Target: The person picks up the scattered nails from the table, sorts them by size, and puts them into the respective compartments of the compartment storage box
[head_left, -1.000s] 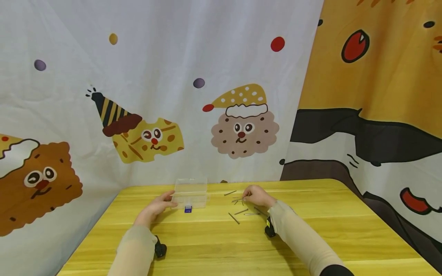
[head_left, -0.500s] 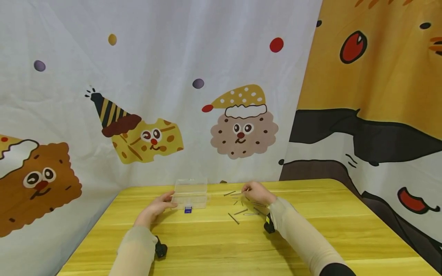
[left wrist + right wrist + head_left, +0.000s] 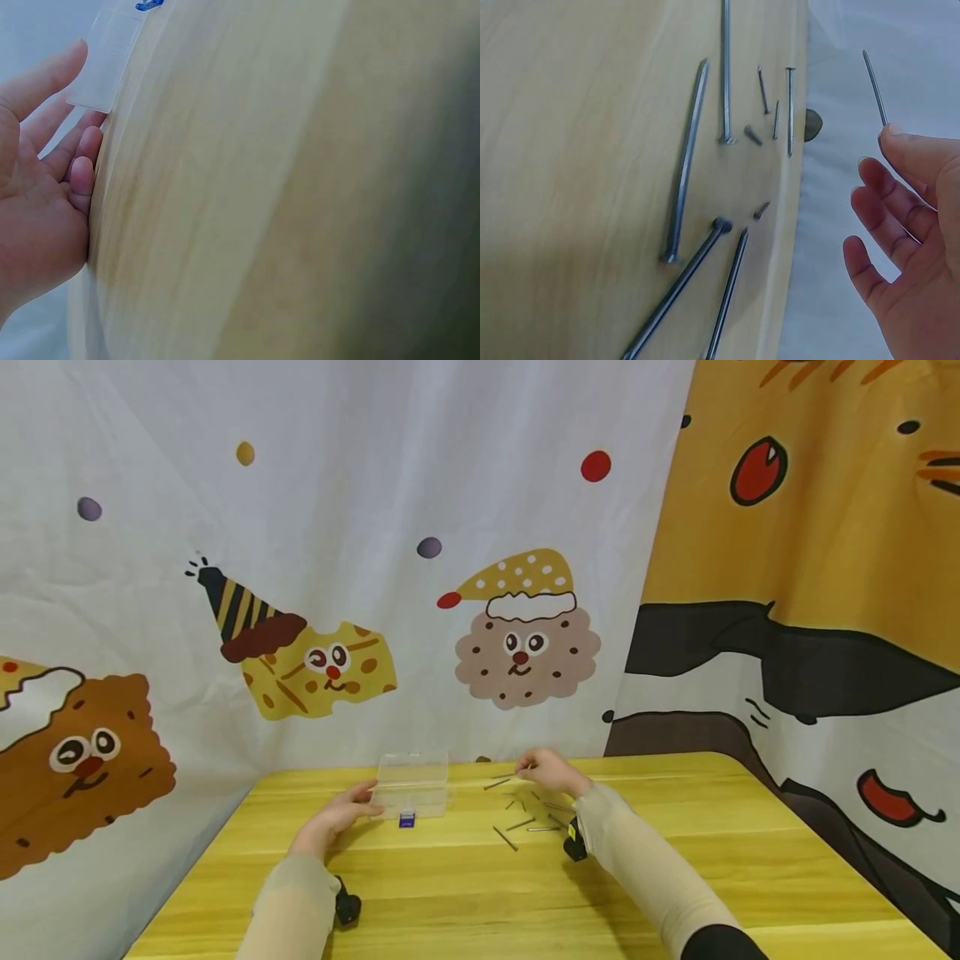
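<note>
My right hand (image 3: 551, 770) is raised over the far part of the table and pinches a thin nail (image 3: 874, 86) between thumb and forefinger. Its point sticks out away from the hand in the right wrist view, and the other fingers are loosely bent. Several loose nails of different lengths lie on the wood, among them a long nail (image 3: 686, 165) and a short nail (image 3: 763, 90). My left hand (image 3: 336, 817) rests at the left end of a clear plastic box (image 3: 408, 797), its thumb and fingers spread loosely about that end. The box's lid stands up at the back.
A blue latch (image 3: 407, 819) is at the front of the box. The yellow wood-grain table (image 3: 450, 893) ends at the back against a printed cartoon curtain (image 3: 337, 527). A small black camera sits on each wrist.
My right hand has moved left and farther back with the nail, uncovering more of the loose nails. My left hand and the box stay in place.
</note>
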Motion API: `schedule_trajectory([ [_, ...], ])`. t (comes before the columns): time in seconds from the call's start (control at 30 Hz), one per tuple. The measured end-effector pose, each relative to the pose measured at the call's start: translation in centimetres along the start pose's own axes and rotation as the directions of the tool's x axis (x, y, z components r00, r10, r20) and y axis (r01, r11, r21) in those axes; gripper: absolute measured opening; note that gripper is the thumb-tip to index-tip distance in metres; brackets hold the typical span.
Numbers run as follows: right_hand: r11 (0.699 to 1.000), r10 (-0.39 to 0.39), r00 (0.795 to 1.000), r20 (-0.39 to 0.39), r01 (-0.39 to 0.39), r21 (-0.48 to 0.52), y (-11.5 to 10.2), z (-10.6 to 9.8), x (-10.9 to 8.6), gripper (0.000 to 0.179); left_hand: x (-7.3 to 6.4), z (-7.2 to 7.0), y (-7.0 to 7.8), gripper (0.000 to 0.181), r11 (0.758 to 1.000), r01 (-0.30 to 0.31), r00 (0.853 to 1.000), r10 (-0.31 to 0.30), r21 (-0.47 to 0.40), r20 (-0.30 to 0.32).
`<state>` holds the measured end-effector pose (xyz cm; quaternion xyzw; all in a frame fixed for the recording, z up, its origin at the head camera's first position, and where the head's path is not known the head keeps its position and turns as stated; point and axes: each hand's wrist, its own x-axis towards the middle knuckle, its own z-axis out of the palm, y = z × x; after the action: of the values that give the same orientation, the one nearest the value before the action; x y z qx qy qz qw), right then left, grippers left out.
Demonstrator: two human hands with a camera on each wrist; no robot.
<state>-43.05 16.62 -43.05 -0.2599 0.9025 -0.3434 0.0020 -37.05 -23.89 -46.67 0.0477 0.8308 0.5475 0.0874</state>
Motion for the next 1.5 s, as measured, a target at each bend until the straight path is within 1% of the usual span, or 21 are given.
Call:
schedule_trajectory([
  [0.1,1.000,0.007,1.000,-0.003,-0.007,0.009,-0.7,0.3,0.2,0.013,0.0,0.0,0.0,0.075,1.000,0.005,1.000,-0.005,-0.001,0.000],
  [0.23,1.000,-0.012,1.000,0.000,0.012,0.018,-1.2,0.7,0.7,0.016,0.1,0.0,-0.1,0.075,1.000,-0.001,1.000,0.001,-0.003,-0.002],
  [0.47,0.999,-0.007,1.000,-0.007,0.008,0.041,-1.9,1.7,1.7,0.017,0.3,0.0,-0.4,0.075,1.000,0.007,1.000,-0.007,-0.012,-0.001],
  [0.6,0.998,-0.023,1.000,-0.006,0.023,0.055,-2.5,2.3,2.2,0.018,0.3,0.0,-0.3,0.075,1.000,0.004,1.000,-0.004,-0.015,-0.006],
  [0.8,0.997,-0.050,0.999,-0.005,0.050,0.052,-3.4,3.1,2.7,0.015,0.2,0.1,-0.4,0.076,1.000,0.002,1.000,-0.003,-0.028,-0.017],
  [0.97,0.997,-0.055,0.998,-0.006,0.055,0.060,-4.1,3.6,3.4,0.015,0.1,0.2,-0.2,0.075,1.000,-0.009,1.000,0.009,-0.005,-0.020],
  [1.2,0.995,-0.074,0.997,0.004,0.073,0.065,-4.6,4.6,4.4,0.012,-0.3,0.2,0.0,0.073,1.000,0.011,1.000,-0.011,-0.014,-0.029],
  [1.3,0.994,-0.082,0.997,0.011,0.081,0.070,-4.9,5.1,4.8,0.010,-0.4,0.1,-0.1,0.075,1.000,-0.009,1.000,0.009,-0.004,-0.015],
  [1.37,0.994,-0.082,0.997,0.017,0.080,0.079,-5.2,5.5,5.1,0.010,-0.5,0.1,-0.1,0.077,0.999,-0.035,0.999,0.035,0.023,0.001],
  [1.43,0.994,-0.079,0.997,0.023,0.077,0.074,-5.4,5.9,5.4,0.011,-0.5,0.0,-0.1,0.079,0.998,-0.054,0.999,0.053,0.029,0.007],
  [1.5,0.995,-0.076,0.997,0.030,0.074,0.064,-5.6,6.3,5.7,0.011,-0.5,0.0,-0.2,0.079,0.998,-0.057,0.998,0.056,0.028,0.006],
])
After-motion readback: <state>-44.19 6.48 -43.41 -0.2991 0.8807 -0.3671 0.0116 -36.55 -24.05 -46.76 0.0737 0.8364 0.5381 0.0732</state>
